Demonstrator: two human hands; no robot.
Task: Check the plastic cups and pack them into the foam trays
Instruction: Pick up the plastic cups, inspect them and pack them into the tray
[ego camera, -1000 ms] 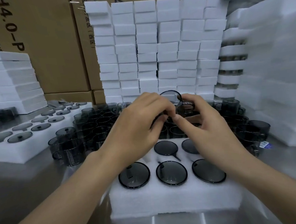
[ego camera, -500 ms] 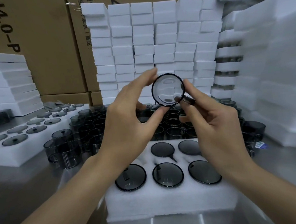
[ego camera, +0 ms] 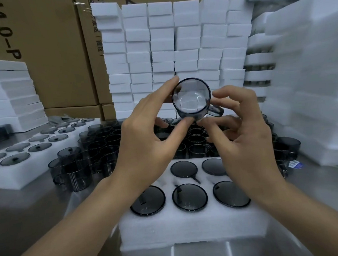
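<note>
cup (ego camera: 191, 98) held up above foam tray (ego camera: 192, 227) | left hand (ego camera: 151, 140) pinches it: index on top, thumb under | right hand (ego camera: 244, 143) fingers loose beside cup handle, grip unclear | loose cups (ego camera: 98, 152) behind tray

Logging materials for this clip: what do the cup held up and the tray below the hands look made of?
The cup looks like clear, smoke-tinted glossy plastic: the white blocks show through it and highlights glint on it. The tray looks like white foam, matt, with a fuzzy, grainy surface.
</note>
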